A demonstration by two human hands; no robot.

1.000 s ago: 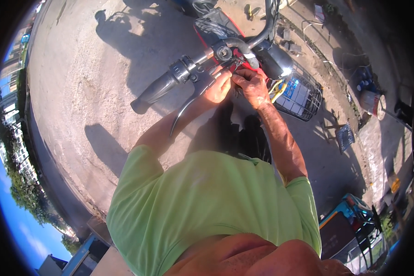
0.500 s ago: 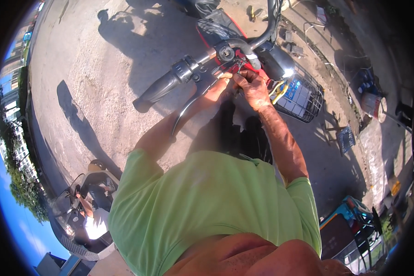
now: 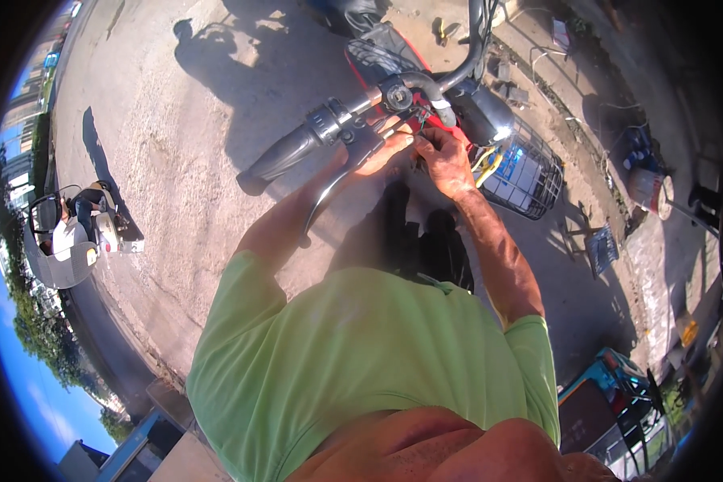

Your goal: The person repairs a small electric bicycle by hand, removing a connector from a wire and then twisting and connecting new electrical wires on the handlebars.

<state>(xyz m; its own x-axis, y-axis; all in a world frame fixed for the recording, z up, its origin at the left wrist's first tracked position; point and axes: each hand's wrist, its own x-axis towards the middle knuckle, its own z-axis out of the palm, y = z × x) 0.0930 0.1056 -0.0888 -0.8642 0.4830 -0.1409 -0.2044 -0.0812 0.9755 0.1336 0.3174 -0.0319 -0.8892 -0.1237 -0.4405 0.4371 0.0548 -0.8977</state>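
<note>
A bicycle handlebar [image 3: 353, 112] with a black grip [image 3: 277, 157] and a curved silver brake lever [image 3: 329, 189] crosses the upper middle of the view. My left hand [image 3: 386, 149] rests by the lever clamp, fingers pinched on something small near the stem. My right hand [image 3: 442, 157] is closed just right of it, pinching thin wires or a cable under the stem bolt [image 3: 396, 96]. What exactly each hand pinches is too small to tell. My green shirt fills the lower middle.
A wire front basket [image 3: 530, 177] hangs right of the handlebar, beside a dark headlamp [image 3: 486, 120]. A rider on a scooter [image 3: 76, 233] is on the road at the left. Tools and clutter lie on the ground at the right. Blue frames stand at the lower right.
The scooter rider has come into view at the left and moved up along the road. Both hands have stayed together at the stem, with only small finger movements.
</note>
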